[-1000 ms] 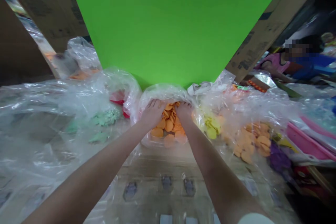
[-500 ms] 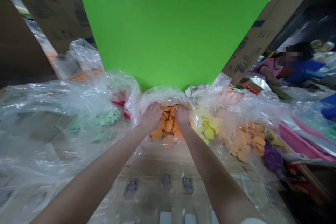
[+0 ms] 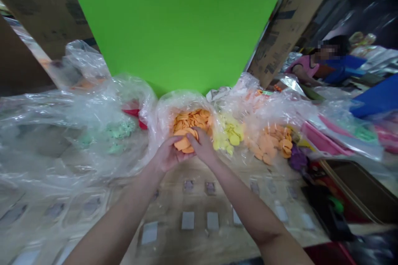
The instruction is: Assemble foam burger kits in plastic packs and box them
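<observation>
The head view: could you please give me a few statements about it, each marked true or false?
1. The left hand and right hand both hold orange discs. True.
2. Yellow pieces lie to the right of the orange pile. True.
3. The left hand holds yellow pieces. False: it holds orange discs.
4. A green panel stands beyond the orange pile. True.
5. The right hand lies flat on the green panel. False: it is at the orange discs, apart from the panel.
</observation>
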A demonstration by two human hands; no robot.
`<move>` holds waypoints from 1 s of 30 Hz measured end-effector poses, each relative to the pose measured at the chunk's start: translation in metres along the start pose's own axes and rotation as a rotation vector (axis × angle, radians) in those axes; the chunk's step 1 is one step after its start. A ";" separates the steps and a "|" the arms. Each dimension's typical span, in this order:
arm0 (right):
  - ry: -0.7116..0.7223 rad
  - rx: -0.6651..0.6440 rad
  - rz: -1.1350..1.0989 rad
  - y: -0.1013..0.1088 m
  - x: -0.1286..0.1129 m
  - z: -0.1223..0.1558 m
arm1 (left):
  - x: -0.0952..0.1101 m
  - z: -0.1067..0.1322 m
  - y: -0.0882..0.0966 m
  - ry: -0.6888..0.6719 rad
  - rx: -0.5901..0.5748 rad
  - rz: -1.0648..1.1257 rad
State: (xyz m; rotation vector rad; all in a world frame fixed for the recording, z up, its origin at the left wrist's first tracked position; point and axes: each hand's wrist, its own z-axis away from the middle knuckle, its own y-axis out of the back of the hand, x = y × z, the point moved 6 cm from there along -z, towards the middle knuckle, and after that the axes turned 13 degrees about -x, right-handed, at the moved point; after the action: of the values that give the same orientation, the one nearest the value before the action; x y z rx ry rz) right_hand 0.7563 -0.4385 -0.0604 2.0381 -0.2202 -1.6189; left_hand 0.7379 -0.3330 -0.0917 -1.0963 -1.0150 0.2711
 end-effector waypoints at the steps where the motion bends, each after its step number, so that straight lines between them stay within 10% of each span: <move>1: 0.031 -0.019 0.021 0.001 -0.006 0.015 | -0.008 0.010 -0.003 -0.004 0.008 0.048; 8: -0.042 0.107 -0.146 0.043 0.006 0.135 | -0.095 0.058 -0.045 0.214 0.126 -0.063; 17: -0.686 0.758 0.360 0.245 0.109 0.371 | -0.180 0.090 -0.071 0.504 0.307 -0.175; 24: -0.784 0.543 0.594 0.258 0.158 0.379 | -0.214 0.073 -0.111 0.537 0.163 0.007; 30: -0.627 0.601 0.628 0.230 0.115 0.363 | -0.226 0.063 -0.118 0.524 0.051 -0.344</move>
State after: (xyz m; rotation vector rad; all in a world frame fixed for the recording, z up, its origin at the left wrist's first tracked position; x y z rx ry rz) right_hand 0.4888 -0.7913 -0.0999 1.4809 -1.5528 -1.8173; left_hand 0.5318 -0.4942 -0.1114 -0.8620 -0.7007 -0.2585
